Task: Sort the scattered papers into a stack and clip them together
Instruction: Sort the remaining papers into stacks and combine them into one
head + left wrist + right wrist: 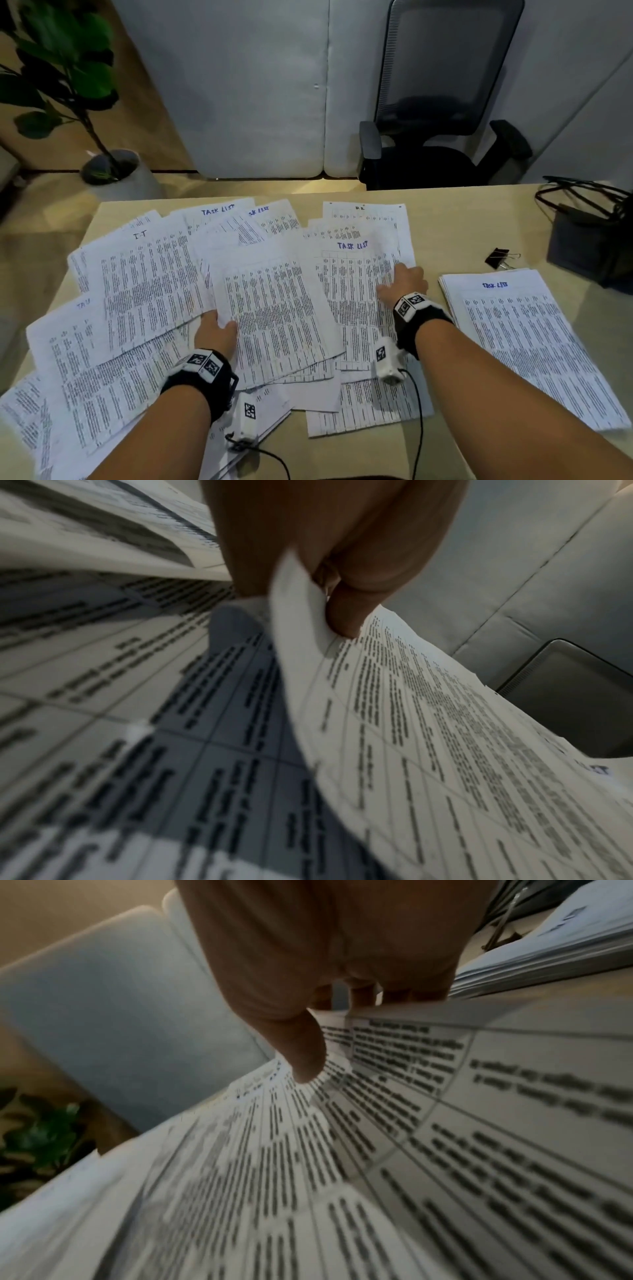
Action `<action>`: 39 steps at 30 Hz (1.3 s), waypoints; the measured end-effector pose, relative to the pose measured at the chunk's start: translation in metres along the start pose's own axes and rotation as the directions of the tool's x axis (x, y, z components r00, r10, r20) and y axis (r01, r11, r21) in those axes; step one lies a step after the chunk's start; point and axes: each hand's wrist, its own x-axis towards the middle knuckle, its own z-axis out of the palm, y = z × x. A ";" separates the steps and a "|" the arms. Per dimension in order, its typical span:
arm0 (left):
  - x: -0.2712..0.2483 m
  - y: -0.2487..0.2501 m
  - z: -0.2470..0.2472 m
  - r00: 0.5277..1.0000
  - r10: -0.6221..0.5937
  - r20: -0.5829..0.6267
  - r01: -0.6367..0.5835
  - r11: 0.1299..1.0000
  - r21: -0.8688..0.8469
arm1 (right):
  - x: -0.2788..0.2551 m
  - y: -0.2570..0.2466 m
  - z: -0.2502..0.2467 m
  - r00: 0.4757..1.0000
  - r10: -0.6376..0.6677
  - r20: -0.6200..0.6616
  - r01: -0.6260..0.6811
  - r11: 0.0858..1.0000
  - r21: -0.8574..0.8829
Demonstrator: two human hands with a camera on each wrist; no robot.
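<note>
Printed sheets lie scattered and overlapping across the tan table. A neat stack headed "TASK LIST" sits at the right, with a black binder clip just behind it. My left hand pinches the left edge of a central sheet; in the left wrist view the thumb lies on top of that lifted sheet. My right hand grips the right edge of another "TASK LIST" sheet, thumb on top and fingers curled under the edge.
A black office chair stands behind the table before a grey partition. A potted plant is at the far left. A black box with cables occupies the table's far right corner.
</note>
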 end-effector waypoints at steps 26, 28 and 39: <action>-0.020 0.025 -0.003 0.977 0.204 -0.057 -0.211 0.958 -0.192 | -0.028 -0.028 -0.068 0.481 -0.390 -0.785 0.769 0.617 0.165; -0.023 0.029 -0.004 0.955 0.294 -0.025 -0.293 0.933 -0.211 | -0.036 -0.039 -0.076 0.433 -0.402 -0.807 0.812 0.562 0.156; -0.013 0.024 0.020 0.964 -0.003 0.265 0.131 0.874 -0.468 | -0.048 -0.036 -0.010 0.972 -0.234 0.022 0.209 0.903 0.376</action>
